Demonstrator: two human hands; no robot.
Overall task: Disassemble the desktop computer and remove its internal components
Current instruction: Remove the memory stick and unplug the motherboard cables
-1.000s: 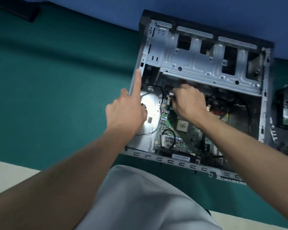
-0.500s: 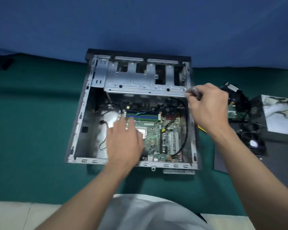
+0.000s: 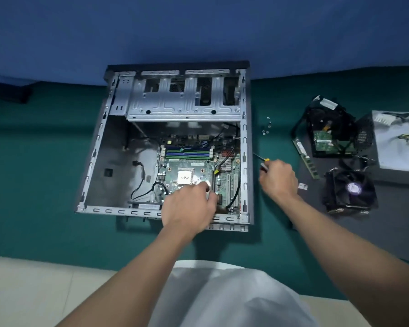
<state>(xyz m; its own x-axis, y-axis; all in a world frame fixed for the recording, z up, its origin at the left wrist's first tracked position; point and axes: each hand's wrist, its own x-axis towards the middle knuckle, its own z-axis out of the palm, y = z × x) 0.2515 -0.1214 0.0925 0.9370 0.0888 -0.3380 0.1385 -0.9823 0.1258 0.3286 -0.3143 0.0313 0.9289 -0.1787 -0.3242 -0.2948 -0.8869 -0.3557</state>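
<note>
Head view: left hand (image 3: 189, 206) blurs over motherboard (image 3: 187, 161) — fingers (image 3: 209, 197) unreadable — right hand (image 3: 279, 180) grips screwdriver (image 3: 261, 158).

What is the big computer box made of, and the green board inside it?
The computer case looks like thin sheet metal, bare dull silver-grey, with stamped slots and folded edges. The motherboard looks like stiff green circuit board, probably fibreglass, carrying small metal and plastic parts.
</note>
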